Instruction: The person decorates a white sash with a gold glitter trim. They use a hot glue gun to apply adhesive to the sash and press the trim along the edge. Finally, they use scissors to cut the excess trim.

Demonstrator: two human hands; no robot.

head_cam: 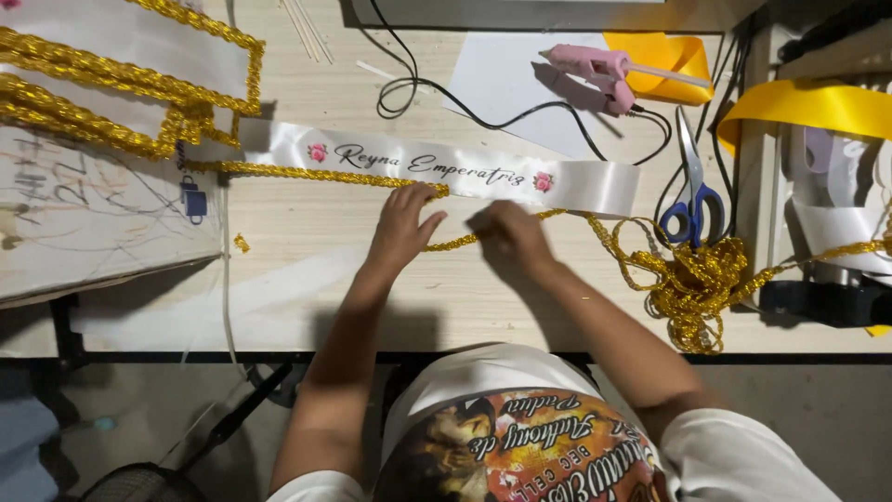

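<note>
Wooden table [307, 279] carries white sash [446, 167], gold trim [688, 279], scissors [695, 200].

— We log this as a craft workshop: pink glue gun [595, 70], blue-handled scissors [692, 191], heaped gold braid trim [692, 279].
— Agreed; we also see yellow ribbon [808, 107] on a worn wooden worktable [307, 297].

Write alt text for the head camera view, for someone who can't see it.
Two bare hands, left hand and right hand, press shiny gold braided trim along the lower edge of a white satin sash on a pale wooden table. Blue-handled scissors and a pink glue gun lie nearby.
</note>
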